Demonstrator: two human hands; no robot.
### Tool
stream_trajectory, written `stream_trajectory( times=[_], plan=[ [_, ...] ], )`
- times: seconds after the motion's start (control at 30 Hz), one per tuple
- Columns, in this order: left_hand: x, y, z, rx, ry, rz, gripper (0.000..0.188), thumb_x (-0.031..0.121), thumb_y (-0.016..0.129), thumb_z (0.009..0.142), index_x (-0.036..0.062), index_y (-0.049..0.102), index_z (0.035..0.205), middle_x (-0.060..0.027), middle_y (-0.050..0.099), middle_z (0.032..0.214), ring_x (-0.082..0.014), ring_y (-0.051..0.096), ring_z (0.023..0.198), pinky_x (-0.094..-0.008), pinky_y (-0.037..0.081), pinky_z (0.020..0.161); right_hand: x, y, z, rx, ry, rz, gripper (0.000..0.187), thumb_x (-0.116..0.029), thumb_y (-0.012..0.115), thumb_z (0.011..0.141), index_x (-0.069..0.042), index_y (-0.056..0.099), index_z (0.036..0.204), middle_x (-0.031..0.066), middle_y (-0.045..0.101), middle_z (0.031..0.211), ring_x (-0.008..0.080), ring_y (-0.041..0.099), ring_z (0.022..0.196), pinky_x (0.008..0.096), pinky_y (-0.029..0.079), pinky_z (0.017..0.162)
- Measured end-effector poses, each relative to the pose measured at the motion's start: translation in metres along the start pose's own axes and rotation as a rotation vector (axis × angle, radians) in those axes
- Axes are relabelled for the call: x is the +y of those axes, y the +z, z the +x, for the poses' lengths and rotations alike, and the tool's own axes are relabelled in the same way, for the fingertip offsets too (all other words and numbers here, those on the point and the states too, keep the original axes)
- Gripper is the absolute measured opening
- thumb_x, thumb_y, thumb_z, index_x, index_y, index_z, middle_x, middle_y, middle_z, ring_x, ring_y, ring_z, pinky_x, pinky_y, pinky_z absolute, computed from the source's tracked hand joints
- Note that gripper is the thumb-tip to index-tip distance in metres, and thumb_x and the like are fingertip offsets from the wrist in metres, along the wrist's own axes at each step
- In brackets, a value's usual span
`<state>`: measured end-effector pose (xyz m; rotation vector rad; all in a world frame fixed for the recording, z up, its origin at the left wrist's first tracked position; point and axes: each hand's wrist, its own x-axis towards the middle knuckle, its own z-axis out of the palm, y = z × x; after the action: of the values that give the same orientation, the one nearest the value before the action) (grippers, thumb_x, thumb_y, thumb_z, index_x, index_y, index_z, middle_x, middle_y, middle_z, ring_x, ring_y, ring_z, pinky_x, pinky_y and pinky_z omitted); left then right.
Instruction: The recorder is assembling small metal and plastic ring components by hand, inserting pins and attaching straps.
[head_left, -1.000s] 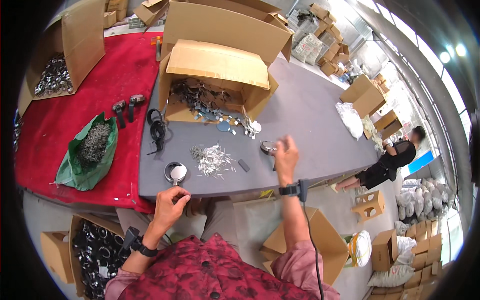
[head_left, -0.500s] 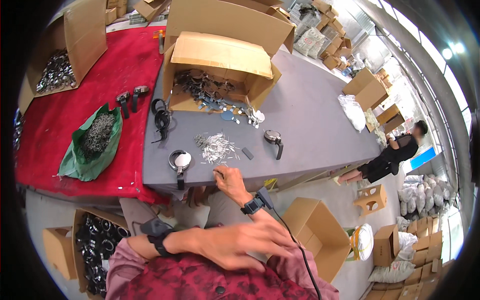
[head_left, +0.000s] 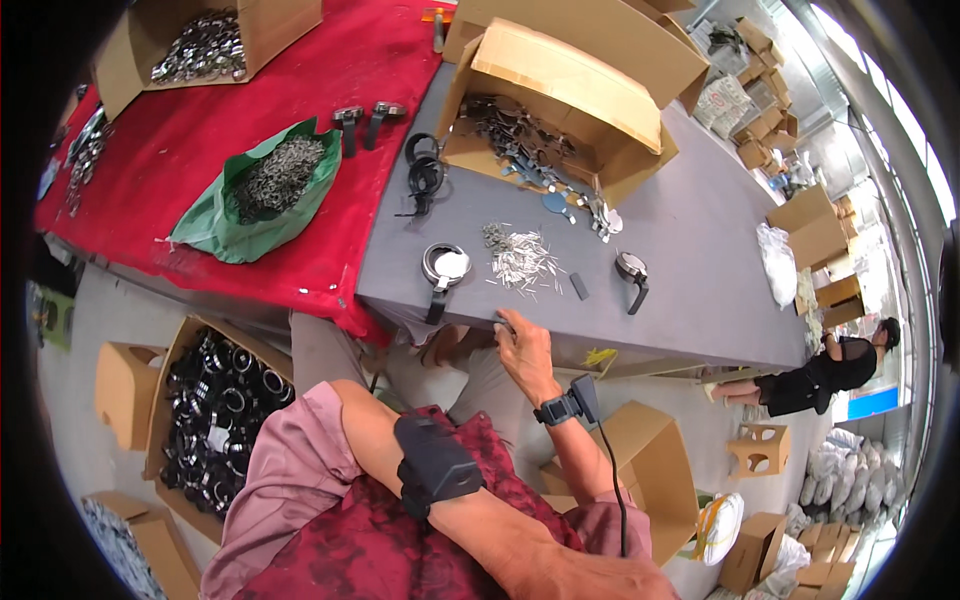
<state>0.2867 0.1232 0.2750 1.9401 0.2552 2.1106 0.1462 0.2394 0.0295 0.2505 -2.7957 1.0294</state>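
My right hand (head_left: 526,352) is at the front edge of the grey-covered table, fingers bent and drawn together; what they hold, if anything, is too small to make out. Just beyond lies a pile of small silver pins (head_left: 522,260), with a short dark grey bar (head_left: 579,286) beside it. One watch (head_left: 443,268) with a dark strap lies left of the pile, another watch (head_left: 630,268) to the right. My left arm crosses my lap toward the right elbow; my left hand (head_left: 590,577) is at the lower edge, its fingers out of sight.
An open carton (head_left: 625,165) spills flat metal parts onto the table. Black straps (head_left: 425,175) lie left of it. On red cloth (head_left: 300,60) sit a green bag (head_left: 225,225) of small metal pieces and two watches. Floor cartons stand either side, the left one (head_left: 165,440) full of black watch parts.
The view has swung, so the table appears farther right and higher. My left hand, its fingers visible before, has moved down and right to the lower edge. My right hand stays by the table edge.
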Motion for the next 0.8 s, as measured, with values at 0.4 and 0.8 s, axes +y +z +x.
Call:
stream_trajectory(
  times=[0.4, 0.8],
  plan=[
    [0.021, -0.051, -0.072, 0.028, -0.178, 0.369, 0.017, 0.016, 0.069, 0.098, 0.0113, 0.08, 0.111, -0.011, 0.072, 0.106, -0.0341, 0.066, 0.109, -0.0498, 0.052, 0.094, 0.03, -0.018, 0.039, 0.229, -0.076, -0.048, 0.018, -0.01, 0.076, 0.089, -0.004, 0.074, 0.106, 0.0146, 0.064, 0.089, 0.0354, 0.066, 0.08, 0.0439, 0.051, 0.071],
    [0.073, -0.117, -0.175, 0.41, -0.822, 0.8, 0.019, 0.006, 0.074, 0.092, -0.0014, 0.075, 0.11, -0.0139, 0.074, 0.104, -0.0337, 0.07, 0.1, -0.0419, 0.056, 0.088, 0.023, 0.009, 0.051, 0.229, -0.045, -0.117, 0.017, -0.009, 0.079, 0.085, -0.004, 0.069, 0.098, 0.0115, 0.064, 0.086, 0.0302, 0.065, 0.075, 0.0416, 0.052, 0.069]
  ],
)
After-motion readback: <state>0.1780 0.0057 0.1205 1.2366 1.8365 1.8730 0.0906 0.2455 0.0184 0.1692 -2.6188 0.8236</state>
